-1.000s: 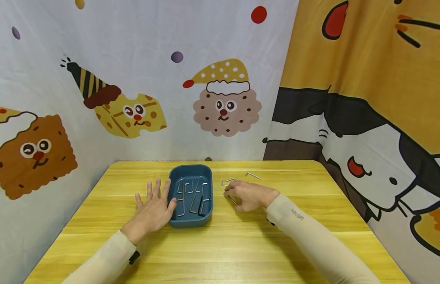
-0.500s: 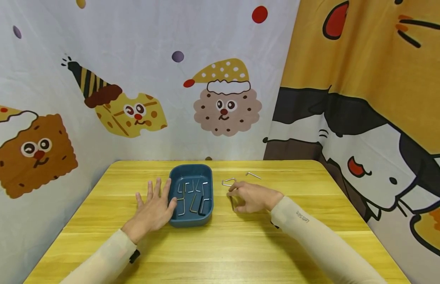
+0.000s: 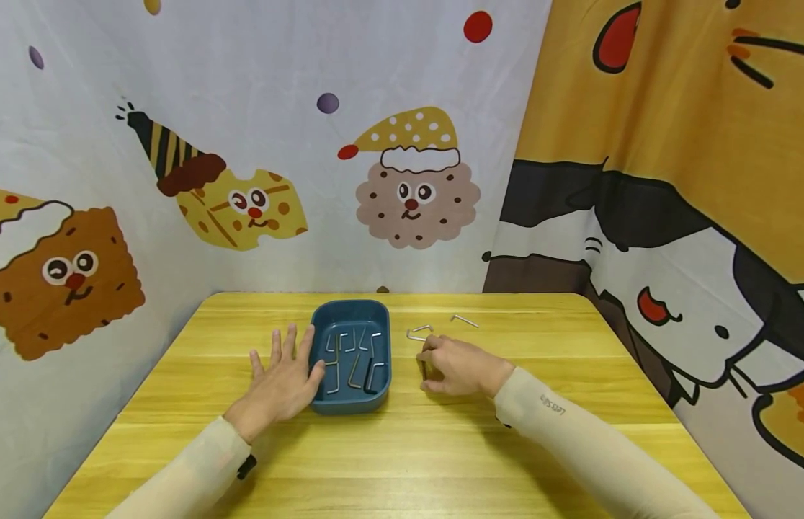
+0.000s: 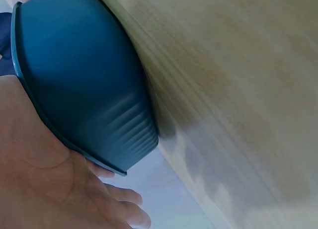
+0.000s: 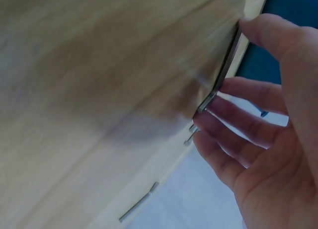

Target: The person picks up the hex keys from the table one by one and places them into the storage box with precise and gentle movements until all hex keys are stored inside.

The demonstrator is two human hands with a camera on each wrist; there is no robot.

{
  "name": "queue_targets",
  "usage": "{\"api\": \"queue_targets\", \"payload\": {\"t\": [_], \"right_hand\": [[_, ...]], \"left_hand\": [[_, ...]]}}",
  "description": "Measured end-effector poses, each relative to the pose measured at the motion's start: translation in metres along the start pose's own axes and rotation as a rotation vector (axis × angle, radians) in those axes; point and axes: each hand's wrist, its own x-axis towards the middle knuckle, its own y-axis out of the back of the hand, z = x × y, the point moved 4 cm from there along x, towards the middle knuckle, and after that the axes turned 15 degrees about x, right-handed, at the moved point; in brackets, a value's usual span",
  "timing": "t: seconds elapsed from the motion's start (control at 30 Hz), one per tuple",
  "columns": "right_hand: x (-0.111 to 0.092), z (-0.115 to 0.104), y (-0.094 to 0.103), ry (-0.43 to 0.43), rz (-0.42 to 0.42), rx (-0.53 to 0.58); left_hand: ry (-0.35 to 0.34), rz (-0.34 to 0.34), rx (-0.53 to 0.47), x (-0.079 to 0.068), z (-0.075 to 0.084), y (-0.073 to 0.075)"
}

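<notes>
My left hand lies with spread, straight fingers against the left side of a dark blue tray, its thumb over the rim. In the left wrist view the palm borders the tray's outer wall. Several L-shaped hex keys lie in the tray, among them a black hex key. To the right of it, my right hand is low over the table, pinching a dark hex key between thumb and fingers. The thumb is at one end and the fingertips are near the bend. The head view partly hides this key.
Just beyond the right hand two silver hex keys lie close together, the farther hex key and the nearer hex key. Another silver hex key is near the back edge of the wooden table. Printed curtains hang behind.
The dark hex key at the right hand has swung from slanting to nearly straight away from me, while that hand shifted slightly to the right. Left hand and tray stay in place.
</notes>
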Motion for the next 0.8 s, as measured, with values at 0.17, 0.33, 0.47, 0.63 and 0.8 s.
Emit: {"api": "queue_targets", "payload": {"t": [0.17,0.33,0.47,0.63,0.8], "right_hand": [[0.0022,-0.0017,-0.0022,0.02,0.01,0.009],[0.0041,-0.0029,-0.0036,0.055,0.026,0.019],[0.004,-0.0046,-0.0033,0.056,0.028,-0.007],[0.0039,-0.0058,-0.0028,0.03,0.032,-0.041],[0.0039,-0.0069,-0.0024,0.035,0.057,-0.076]], "left_hand": [[-0.004,0.003,0.0,0.0008,0.0004,0.0005],[-0.004,0.006,0.007,0.0009,-0.0001,0.0],[-0.005,0.004,0.01,0.0009,0.0,-0.0006],[-0.003,0.01,0.007,0.0008,0.0005,-0.0012],[0.001,0.013,0.005,0.0008,-0.0005,-0.0011]]}}
